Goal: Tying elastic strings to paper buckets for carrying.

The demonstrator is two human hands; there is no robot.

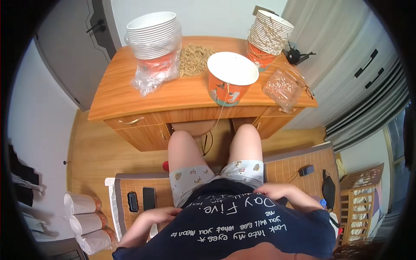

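Note:
My left hand [166, 213] rests at the left side of my dark T-shirt [225, 216], fingers stretched out, tips partly hidden by the cloth. On the shirt's lower edge by my right thigh lies my right hand [274, 190], fingers loosely extended. Neither hand shows a held object. Ahead, a large orange-and-white paper bucket [225, 89] stands upright near the front edge of the wooden desk [117, 95]. A thin cord [221, 115] hangs down its front past the desk edge. Behind it lies a heap of tan cord pieces [196, 60].
Nested paper buckets [154, 37] in plastic stand at the desk's left; another stack [269, 37], draped with cords, stands back right. A clear box [282, 89] of small pieces and glasses [308, 91] lie right. A phone [149, 198] lies beside me; wrapped buckets [89, 225] lie lower left.

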